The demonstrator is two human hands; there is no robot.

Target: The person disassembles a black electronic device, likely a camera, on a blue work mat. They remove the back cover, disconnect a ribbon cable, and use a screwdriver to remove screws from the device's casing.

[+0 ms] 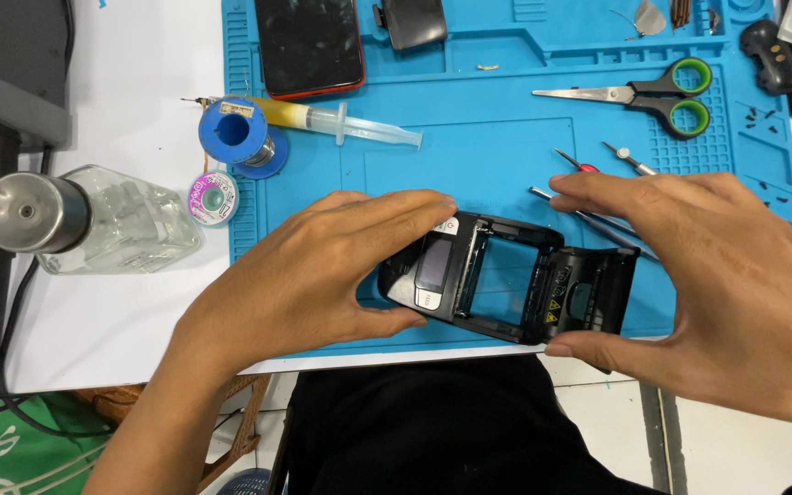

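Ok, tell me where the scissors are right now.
In the head view, the scissors lie at the upper right of the blue mat, beyond the right hand, with their green-lined handles pointing right.

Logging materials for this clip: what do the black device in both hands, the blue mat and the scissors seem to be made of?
Black device: likely hard moulded plastic, matte with slightly shiny edges. Blue mat: probably silicone or rubber, dull, with moulded compartments and ridges. Scissors: bright metal blades, black handles with green inner rings, probably plastic.
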